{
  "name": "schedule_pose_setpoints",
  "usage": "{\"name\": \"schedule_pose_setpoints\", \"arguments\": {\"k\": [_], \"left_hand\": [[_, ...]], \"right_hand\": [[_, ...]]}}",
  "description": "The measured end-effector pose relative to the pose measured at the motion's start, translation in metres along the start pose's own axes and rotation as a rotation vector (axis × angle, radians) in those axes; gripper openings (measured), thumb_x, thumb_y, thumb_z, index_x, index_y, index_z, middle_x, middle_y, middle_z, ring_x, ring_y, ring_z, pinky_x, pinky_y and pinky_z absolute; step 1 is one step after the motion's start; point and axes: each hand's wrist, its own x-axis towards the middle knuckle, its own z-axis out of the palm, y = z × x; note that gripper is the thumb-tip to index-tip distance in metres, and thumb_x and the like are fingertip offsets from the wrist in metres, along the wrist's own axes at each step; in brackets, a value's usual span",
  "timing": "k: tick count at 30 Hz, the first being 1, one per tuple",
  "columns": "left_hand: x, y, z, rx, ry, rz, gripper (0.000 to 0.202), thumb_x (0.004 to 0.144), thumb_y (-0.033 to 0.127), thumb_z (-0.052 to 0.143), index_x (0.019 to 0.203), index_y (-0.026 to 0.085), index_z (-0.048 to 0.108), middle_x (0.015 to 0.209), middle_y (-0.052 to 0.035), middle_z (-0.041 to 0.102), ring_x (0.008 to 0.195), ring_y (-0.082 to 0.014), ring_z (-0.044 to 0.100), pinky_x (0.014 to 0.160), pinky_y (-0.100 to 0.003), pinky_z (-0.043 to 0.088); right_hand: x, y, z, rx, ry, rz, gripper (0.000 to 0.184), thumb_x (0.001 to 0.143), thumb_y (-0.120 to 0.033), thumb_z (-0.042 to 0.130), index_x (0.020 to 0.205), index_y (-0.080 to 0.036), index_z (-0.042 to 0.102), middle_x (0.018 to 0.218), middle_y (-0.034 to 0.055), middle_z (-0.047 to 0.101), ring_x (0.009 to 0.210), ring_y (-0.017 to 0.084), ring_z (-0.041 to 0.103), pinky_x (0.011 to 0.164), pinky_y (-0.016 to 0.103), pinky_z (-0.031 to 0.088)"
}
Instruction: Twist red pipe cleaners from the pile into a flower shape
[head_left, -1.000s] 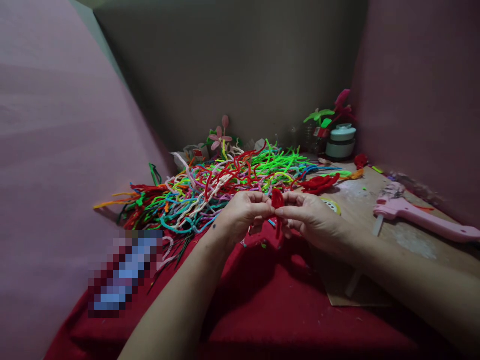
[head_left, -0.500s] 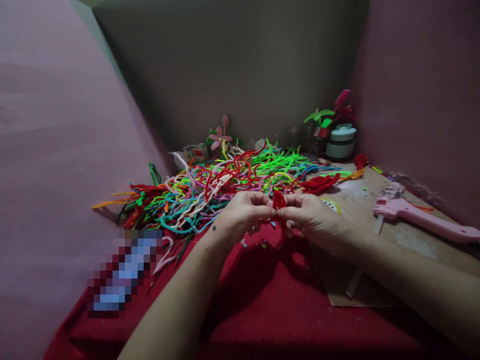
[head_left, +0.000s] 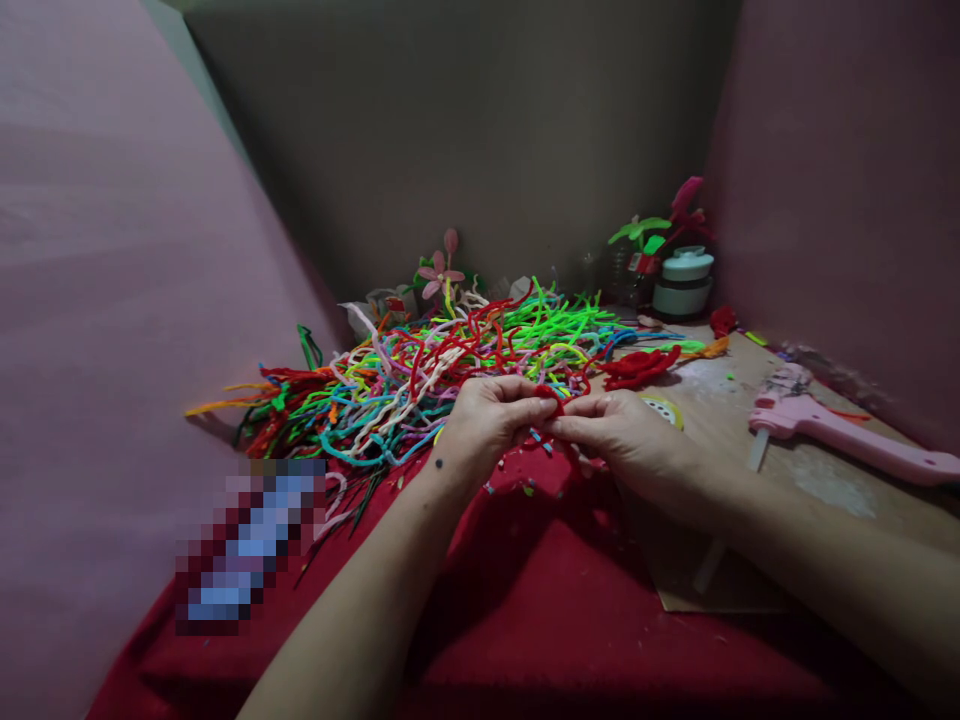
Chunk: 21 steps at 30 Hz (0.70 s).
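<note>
left hand (head_left: 491, 420) and right hand (head_left: 622, 435) each pinch the small red fuzzy pipe-cleaner piece (head_left: 553, 398); it now sits lower, flatter between the fingertips than a second ago, above the red cloth (head_left: 525, 600).

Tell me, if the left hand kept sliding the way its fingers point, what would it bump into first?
The left hand points right, so it would meet the right hand at once; their fingertips already pinch the same red pipe cleaner.
</note>
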Motion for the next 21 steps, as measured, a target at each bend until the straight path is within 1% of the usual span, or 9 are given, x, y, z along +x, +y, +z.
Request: {"name": "schedule_pose_setpoints", "arguments": {"k": [2,5,7,9,11,14,17,19,21], "left_hand": [[-0.001,-0.001,0.002,0.043,0.026,0.048,0.012,0.064,0.023,0.066,0.061,0.012,0.061,0.048,0.0036,0.051,0.040,-0.0033,0.038,0.041,-0.018,0.026],[-0.001,-0.002,0.003,0.123,0.058,0.110,0.012,0.065,0.023,0.064,0.064,0.012,0.062,0.051,0.0028,0.052,0.044,-0.0041,0.040,0.043,-0.018,0.029],[-0.001,-0.003,0.004,0.115,0.034,0.105,0.013,0.065,0.025,0.064,0.070,0.012,0.063,0.053,0.0032,0.052,0.042,-0.0041,0.039,0.042,-0.018,0.029],[0.000,-0.003,0.003,0.081,-0.017,0.087,0.018,0.066,0.027,0.064,0.079,0.014,0.064,0.053,0.0039,0.053,0.040,-0.0040,0.037,0.040,-0.018,0.027],[0.001,-0.004,0.004,0.108,-0.020,0.117,0.016,0.068,0.027,0.063,0.078,0.014,0.064,0.053,0.0038,0.054,0.040,-0.0044,0.038,0.040,-0.018,0.028],[0.000,-0.006,0.006,0.294,0.090,0.275,0.009,0.069,0.022,0.062,0.065,0.014,0.063,0.057,0.0016,0.058,0.051,-0.0071,0.048,0.050,-0.018,0.037],[-0.002,-0.009,0.007,0.487,0.181,0.425,0.007,0.070,0.020,0.061,0.065,0.016,0.065,0.062,0.0007,0.062,0.059,-0.0087,0.053,0.057,-0.019,0.040],[-0.002,-0.011,0.007,0.527,0.208,0.454,0.009,0.071,0.022,0.061,0.066,0.016,0.065,0.062,0.0009,0.062,0.058,-0.0084,0.052,0.057,-0.018,0.040],[-0.001,-0.010,0.006,0.478,0.235,0.416,0.015,0.072,0.028,0.060,0.064,0.016,0.064,0.057,0.0016,0.058,0.053,-0.0074,0.049,0.052,-0.018,0.037]], "right_hand": [[0.000,0.001,0.000,-0.017,0.015,0.004,0.025,0.067,-0.030,0.063,0.050,-0.015,0.052,0.043,-0.0038,0.046,0.038,0.006,0.036,0.042,0.023,0.025],[0.000,0.003,-0.001,0.011,0.022,-0.004,0.022,0.067,-0.027,0.062,0.050,-0.015,0.053,0.042,-0.0042,0.045,0.037,0.006,0.036,0.040,0.023,0.024],[0.000,0.003,-0.001,0.009,0.023,-0.002,0.022,0.066,-0.024,0.061,0.049,-0.015,0.051,0.040,-0.0047,0.044,0.036,0.006,0.035,0.039,0.023,0.024],[-0.001,0.001,0.000,-0.018,0.016,0.013,0.023,0.067,-0.022,0.060,0.047,-0.015,0.050,0.039,-0.0045,0.044,0.035,0.006,0.037,0.039,0.023,0.025],[-0.003,-0.002,0.002,-0.039,0.014,0.032,0.024,0.067,-0.021,0.059,0.046,-0.015,0.049,0.038,-0.0041,0.044,0.034,0.006,0.038,0.039,0.023,0.026],[-0.005,-0.004,0.003,-0.038,0.021,0.046,0.023,0.066,-0.019,0.058,0.045,-0.015,0.049,0.037,-0.0042,0.044,0.034,0.006,0.038,0.039,0.023,0.026],[-0.006,-0.004,0.004,-0.030,0.016,0.056,0.021,0.065,-0.018,0.058,0.046,-0.015,0.049,0.037,-0.0042,0.044,0.033,0.006,0.038,0.039,0.023,0.025],[-0.005,-0.003,0.003,-0.009,0.018,0.061,0.023,0.066,-0.020,0.059,0.047,-0.016,0.048,0.038,-0.0044,0.044,0.034,0.006,0.038,0.039,0.023,0.025],[-0.004,-0.002,0.003,0.032,0.017,0.071,0.024,0.066,-0.023,0.062,0.048,-0.016,0.048,0.040,-0.0048,0.044,0.035,0.005,0.037,0.039,0.022,0.024]]}}
